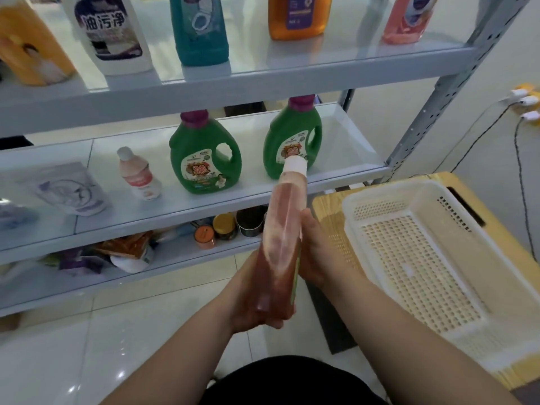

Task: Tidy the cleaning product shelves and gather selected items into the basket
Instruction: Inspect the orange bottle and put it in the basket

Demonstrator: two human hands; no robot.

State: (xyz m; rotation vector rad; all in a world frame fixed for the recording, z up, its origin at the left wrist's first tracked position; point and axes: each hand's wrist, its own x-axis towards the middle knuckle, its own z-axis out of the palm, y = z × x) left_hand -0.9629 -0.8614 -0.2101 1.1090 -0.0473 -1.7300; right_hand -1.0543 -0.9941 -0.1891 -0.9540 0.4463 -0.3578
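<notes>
Held two-handed: reddish translucent plastic bottle (283,229), white-capped. The left hand (251,296) grips its base; the right hand (317,252) apparently wraps the mid-body. Long axis runs away, cap forward. White perforated plastic basket (409,273) lies just right of the right hand.

Light: bright, even, cool.
Glare: small white glints on floor (119,375); sheen on shelf boards (292,54).
Blur: soft throughout; held bottle (280,252) smeared.
Edges: shelf post (453,83) slanted by wide lens.
</notes>
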